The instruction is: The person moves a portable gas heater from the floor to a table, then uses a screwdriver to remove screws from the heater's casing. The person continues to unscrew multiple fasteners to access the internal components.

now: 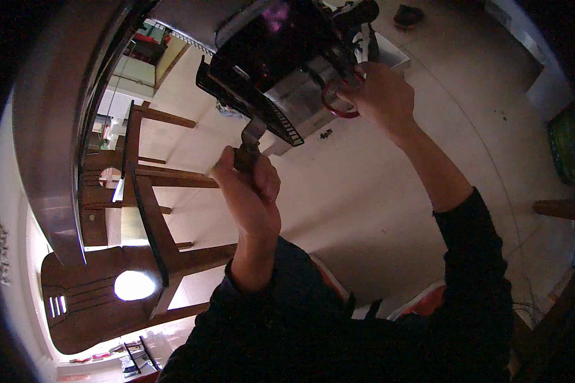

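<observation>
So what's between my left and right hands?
Between your left hand and right hand, the head view shows the black slotted rack's corner and the red loop, pale floor behind.

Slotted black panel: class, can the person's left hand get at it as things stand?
Probably yes: the left hand is close to the panel, with only the metal piece it holds between.

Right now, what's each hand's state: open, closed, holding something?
Left hand: closed, holding a dark handle.
Right hand: closed, holding a red ring-shaped thing.

Wide fisheye view from the person's head, downward, close over left hand and right hand.
</observation>
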The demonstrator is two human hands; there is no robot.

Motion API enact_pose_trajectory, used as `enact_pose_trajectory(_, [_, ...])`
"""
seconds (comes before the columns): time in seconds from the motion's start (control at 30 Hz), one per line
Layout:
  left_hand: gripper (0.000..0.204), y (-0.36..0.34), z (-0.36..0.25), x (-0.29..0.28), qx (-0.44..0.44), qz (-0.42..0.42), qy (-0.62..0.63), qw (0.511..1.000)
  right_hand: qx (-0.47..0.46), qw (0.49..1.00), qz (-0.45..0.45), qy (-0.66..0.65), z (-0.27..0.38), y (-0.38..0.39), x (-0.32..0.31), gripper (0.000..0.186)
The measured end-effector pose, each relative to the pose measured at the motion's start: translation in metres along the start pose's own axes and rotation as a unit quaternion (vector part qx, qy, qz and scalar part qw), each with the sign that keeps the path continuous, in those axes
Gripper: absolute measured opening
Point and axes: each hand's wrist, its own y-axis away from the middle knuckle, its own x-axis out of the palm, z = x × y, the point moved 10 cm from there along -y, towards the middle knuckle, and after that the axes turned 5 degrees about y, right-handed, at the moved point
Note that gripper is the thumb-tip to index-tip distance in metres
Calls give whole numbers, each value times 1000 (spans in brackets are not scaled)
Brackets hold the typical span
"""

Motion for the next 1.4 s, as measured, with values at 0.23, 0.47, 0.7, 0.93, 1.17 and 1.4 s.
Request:
enact_pose_trajectory(0.23, [40, 3, -3, -2, 3, -14, 5, 1000, -3, 999, -24, -36, 11, 3, -13, 37])
enact_pose_trajectory(0.47, [41, 5, -1, -5, -7, -13, 19, 1000, -29, 996, -78, -13, 18, 16, -22, 32])
enact_pose_trajectory(0.7, [42, 4, -1, -7, 4, -9, 14, 1000, -53, 995, -69, 40, 25, 12, -13, 28])
enact_pose_trajectory(0.93, [37, 8, -1, -16, -18, -62, 20, 998, -63, 993, -54, 80, 30, 23, 1, 24])
enact_pose_trajectory(1.17, [43, 5, -3, -9, 12, -25, 23, 999, -102, 987, -117, 37, 41, 31, -19, 23])
enact_pose_trajectory(1.4, [46, 7, -5, -5, 19, -1, -33, 999, -117, 984, -130, 40, 50, 19, -18, 27])
